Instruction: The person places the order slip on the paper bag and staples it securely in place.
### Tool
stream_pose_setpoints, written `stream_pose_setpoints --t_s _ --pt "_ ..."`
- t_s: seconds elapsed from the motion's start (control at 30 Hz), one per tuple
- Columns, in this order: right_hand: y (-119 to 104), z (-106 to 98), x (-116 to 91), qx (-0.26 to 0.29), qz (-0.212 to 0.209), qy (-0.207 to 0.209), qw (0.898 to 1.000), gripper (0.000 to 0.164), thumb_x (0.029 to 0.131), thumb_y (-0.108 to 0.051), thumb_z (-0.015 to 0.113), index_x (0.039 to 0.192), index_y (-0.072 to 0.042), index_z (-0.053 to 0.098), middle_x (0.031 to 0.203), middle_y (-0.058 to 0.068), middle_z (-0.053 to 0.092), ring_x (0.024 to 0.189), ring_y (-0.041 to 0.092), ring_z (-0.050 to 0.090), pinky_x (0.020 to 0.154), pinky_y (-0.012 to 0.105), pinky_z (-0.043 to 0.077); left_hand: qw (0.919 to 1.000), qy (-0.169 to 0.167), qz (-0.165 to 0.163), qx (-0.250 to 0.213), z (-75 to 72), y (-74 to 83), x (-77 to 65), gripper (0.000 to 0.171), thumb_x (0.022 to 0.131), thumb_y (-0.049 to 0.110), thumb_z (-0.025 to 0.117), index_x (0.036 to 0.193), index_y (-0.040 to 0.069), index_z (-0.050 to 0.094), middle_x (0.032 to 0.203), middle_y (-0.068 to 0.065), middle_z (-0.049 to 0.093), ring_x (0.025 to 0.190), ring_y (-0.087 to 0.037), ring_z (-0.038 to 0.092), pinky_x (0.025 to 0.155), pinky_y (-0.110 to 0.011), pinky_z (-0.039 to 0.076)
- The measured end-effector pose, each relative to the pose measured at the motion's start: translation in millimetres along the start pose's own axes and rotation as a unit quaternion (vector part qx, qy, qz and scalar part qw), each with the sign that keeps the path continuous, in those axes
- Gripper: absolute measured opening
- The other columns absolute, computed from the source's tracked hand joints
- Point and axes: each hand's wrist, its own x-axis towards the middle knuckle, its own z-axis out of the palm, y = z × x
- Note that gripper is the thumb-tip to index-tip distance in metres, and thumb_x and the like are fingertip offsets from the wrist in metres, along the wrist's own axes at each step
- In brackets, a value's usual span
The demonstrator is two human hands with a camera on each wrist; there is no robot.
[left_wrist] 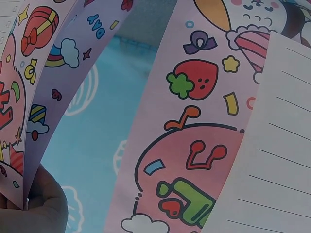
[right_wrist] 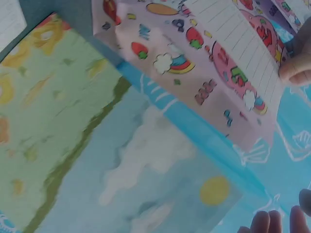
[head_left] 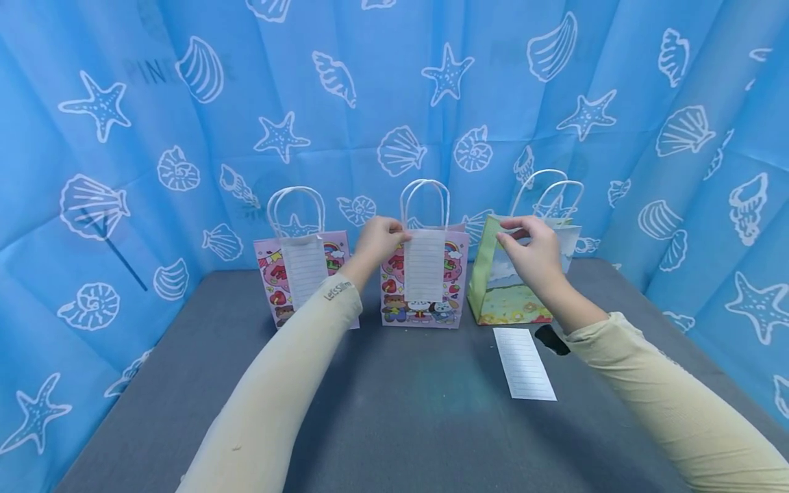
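Three paper gift bags stand in a row. My left hand (head_left: pixel 380 241) pinches the top left edge of the middle pink gift bag (head_left: pixel 456 274), close to the lined paper slip (head_left: pixel 424 263) on its front. The left wrist view also shows my fingers (left_wrist: pixel 46 204) at that bag's corner. At the upper left of the green landscape gift bag (head_left: pixel 511 294) is my right hand (head_left: pixel 533 250), its thumb and index finger apart. Nothing shows between those fingertips (right_wrist: pixel 261 222) in the right wrist view. Another pink gift bag (head_left: pixel 271 274), with a lined slip (head_left: pixel 306 267), stands at left.
A loose lined paper slip (head_left: pixel 525 364) lies on the grey table (head_left: pixel 394 424) before the green bag. Beside it is a small black object (head_left: pixel 551 339), partly behind my right forearm. A blue curtain (head_left: pixel 370 103) with shells and starfish hangs behind the bags.
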Motion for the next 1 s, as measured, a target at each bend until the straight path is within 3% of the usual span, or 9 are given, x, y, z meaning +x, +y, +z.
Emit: stream_pose_setpoints --t_s 0.43,0.77,1.0 --pt "13 -37 -15 -0.025 0.051 0.019 0.998 0.027 0.098 -0.013 0.058 0.112 0.01 0.062 0.11 0.022 0.06 0.086 0.011 0.05 0.065 0.012 0.04 1.0 0.001 0.005 0.002 1.2 -1.5 0.7 0.02 0.095 0.021 0.065 0.104 0.004 0.071 0.096 -0.008 0.069 0.085 -0.019 0.062 0.074 -0.03 0.051" --pt "29 -65 -25 -0.024 0.111 0.045 0.992 0.03 0.099 -0.016 0.057 0.115 0.01 0.06 0.087 -0.015 0.053 0.075 -0.004 0.053 0.064 0.009 0.041 0.9999 0.004 0.01 0.001 2.2 -2.3 0.5 0.019 0.095 0.021 0.065 0.101 0.004 0.072 0.094 -0.008 0.069 0.081 -0.018 0.059 0.072 -0.03 0.05" --pt "37 -79 -29 -0.04 0.168 0.047 0.984 0.036 0.1 -0.022 0.054 0.121 0.007 0.058 0.092 -0.009 0.055 0.078 -0.002 0.053 0.066 0.011 0.042 1.0 0.001 0.004 -0.006 1.3 -2.7 0.8 0.019 0.094 0.021 0.065 0.098 0.004 0.072 0.092 -0.008 0.068 0.08 -0.019 0.06 0.071 -0.03 0.05"
